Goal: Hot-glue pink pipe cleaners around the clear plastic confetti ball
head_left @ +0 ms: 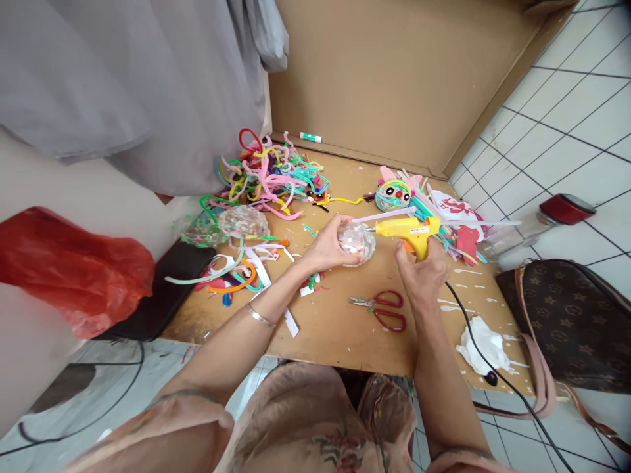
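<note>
My left hand (pixel 331 248) is wrapped round a clear, ball-shaped piece (pixel 355 243) speckled with pale and coloured bits. In my right hand (pixel 424 266) is a yellow hot glue gun (pixel 407 228), its nozzle at the ball's upper right; I cannot tell whether the tip touches. A long translucent glue stick sticks out of the gun's back. A lilac pipe cleaner (pixel 384 215) runs just above the nozzle. Below the hands lie scissors (pixel 382 309) with red handles. Behind the gun sits a round doll head (pixel 393 194) wound in coloured pipe cleaners, with eyes and a red nose.
Tangled pipe cleaners (pixel 269 172) pile at the back left, near another clear speckled ball (pixel 244 223). A green-and-white glue tube (pixel 310 137) lies by the cardboard panel (pixel 384 79). The gun's black cord (pixel 473 335) passes a crumpled tissue (pixel 486 347). A brown handbag (pixel 572 322) stands right, a red bag (pixel 73 263) left.
</note>
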Motion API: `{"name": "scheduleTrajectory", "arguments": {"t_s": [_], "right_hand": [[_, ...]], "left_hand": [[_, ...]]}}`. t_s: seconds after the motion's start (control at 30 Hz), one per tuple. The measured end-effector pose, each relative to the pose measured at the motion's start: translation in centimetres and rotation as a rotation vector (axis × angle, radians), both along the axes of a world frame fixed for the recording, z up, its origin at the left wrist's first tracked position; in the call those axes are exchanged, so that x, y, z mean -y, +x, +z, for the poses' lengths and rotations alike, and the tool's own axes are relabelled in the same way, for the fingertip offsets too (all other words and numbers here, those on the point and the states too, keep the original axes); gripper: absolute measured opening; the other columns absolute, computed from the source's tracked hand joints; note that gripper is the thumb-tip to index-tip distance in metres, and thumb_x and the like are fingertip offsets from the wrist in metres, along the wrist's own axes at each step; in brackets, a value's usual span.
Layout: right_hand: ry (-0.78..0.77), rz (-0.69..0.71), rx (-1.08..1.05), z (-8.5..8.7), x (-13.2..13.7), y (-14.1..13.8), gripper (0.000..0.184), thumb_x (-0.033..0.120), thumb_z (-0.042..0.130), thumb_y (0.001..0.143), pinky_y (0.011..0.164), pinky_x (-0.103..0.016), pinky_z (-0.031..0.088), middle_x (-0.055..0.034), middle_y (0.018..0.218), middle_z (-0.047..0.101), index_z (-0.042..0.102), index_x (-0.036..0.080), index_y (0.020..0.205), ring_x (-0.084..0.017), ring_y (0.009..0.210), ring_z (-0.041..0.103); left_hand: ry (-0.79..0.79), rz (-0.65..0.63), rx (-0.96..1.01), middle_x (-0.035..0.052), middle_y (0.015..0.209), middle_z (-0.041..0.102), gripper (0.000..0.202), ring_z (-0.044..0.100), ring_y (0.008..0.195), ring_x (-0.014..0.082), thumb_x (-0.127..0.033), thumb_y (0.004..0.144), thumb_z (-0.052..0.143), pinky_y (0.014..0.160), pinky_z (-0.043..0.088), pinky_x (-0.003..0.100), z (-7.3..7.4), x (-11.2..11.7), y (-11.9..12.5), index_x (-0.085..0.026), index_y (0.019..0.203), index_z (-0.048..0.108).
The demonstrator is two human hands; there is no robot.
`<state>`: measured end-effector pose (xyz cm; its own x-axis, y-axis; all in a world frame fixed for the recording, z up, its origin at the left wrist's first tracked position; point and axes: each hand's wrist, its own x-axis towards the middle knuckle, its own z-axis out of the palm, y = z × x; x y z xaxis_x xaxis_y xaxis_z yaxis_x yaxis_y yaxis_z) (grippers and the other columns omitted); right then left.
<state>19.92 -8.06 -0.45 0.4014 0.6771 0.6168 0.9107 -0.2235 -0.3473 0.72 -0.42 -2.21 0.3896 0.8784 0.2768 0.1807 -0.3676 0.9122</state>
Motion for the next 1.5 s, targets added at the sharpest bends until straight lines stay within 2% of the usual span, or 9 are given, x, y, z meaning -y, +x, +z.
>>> {"name": "scheduleTrajectory", "arguments": {"t_s": [0.3,0.7,0.9,1.2,1.37,1.5], "right_hand": [[0.013,0.007,0.012,0.2,-0.1,-0.1,0.028,0.045,0.05,0.082,0.077,-0.034,0.046,-0.0095,0.086,0.063,0.055,0.019,0.092,-0.025,0.086,0.061],[0.02,0.028,0.043,0.4,0.1,-0.3,0.025,0.045,0.05,0.083,0.075,-0.034,0.044,-0.0088,0.086,0.062,0.053,0.021,0.089,-0.025,0.087,0.06],[0.037,0.047,0.086,0.3,0.1,-0.2,0.023,0.044,0.051,0.084,0.072,-0.032,0.043,-0.008,0.084,0.063,0.052,0.021,0.085,-0.024,0.084,0.061],[0.013,0.041,0.092,0.7,0.2,-0.2,0.02,0.042,0.051,0.083,0.07,-0.032,0.041,-0.0067,0.081,0.06,0.049,0.023,0.079,-0.023,0.08,0.058],[0.048,0.061,0.119,0.6,0.2,-0.1,0.018,0.04,0.052,0.082,0.066,-0.031,0.039,-0.0056,0.08,0.058,0.049,0.022,0.078,-0.022,0.077,0.056],[0.135,0.093,0.157,0.2,0.0,0.2,0.018,0.039,0.056,0.08,0.062,-0.029,0.036,-0.0042,0.076,0.057,0.048,0.023,0.076,-0.02,0.073,0.054]], "left_hand": [[0.019,-0.005,0.008,0.0053,0.115,0.059,0.076,0.059,0.105,0.024,-0.032,0.051,0.082,0.093,0.048,0.037,-0.3,-0.1,0.1,-0.022,0.118,0.048],[0.031,0.0,-0.054,0.0066,0.118,0.059,0.074,0.059,0.107,0.0258,-0.03,0.051,0.081,0.093,0.048,0.038,0.8,0.7,0.4,-0.019,0.117,0.049],[0.043,0.002,-0.056,0.006,0.116,0.06,0.074,0.059,0.104,0.0244,-0.029,0.051,0.081,0.09,0.049,0.036,0.8,0.7,0.3,-0.019,0.116,0.049],[0.08,0.004,-0.071,0.0071,0.116,0.059,0.071,0.058,0.107,0.0263,-0.028,0.051,0.081,0.093,0.048,0.038,0.8,0.7,0.2,-0.019,0.115,0.05],[0.089,0.005,-0.077,0.0078,0.116,0.059,0.072,0.058,0.107,0.0263,-0.029,0.051,0.081,0.094,0.048,0.038,0.7,0.7,0.2,-0.018,0.116,0.05],[0.086,0.012,-0.09,0.0067,0.115,0.06,0.072,0.058,0.106,0.0249,-0.029,0.051,0.08,0.094,0.048,0.037,0.8,0.7,0.3,-0.018,0.116,0.05]]}}
